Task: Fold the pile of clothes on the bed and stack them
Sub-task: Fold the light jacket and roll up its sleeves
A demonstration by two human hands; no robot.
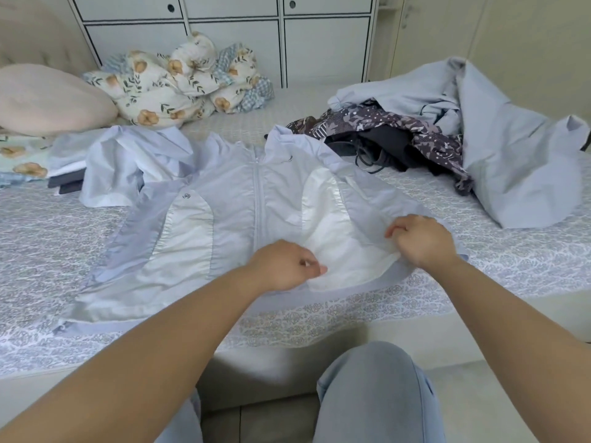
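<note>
A light blue and white zip jacket lies spread front-up on the bed, its hood toward the far side and its left sleeve bunched at the upper left. My left hand pinches the white panel near the hem, just right of the zip. My right hand grips the fabric at the jacket's right side. The pile of unfolded clothes sits at the back right: a pale blue garment, a dark patterned one and black items.
A beige pillow and a floral quilt bundle lie at the back left, with a few folded dark and pale items beside them. White cabinets stand behind the bed. My knee in grey trousers is below the bed edge.
</note>
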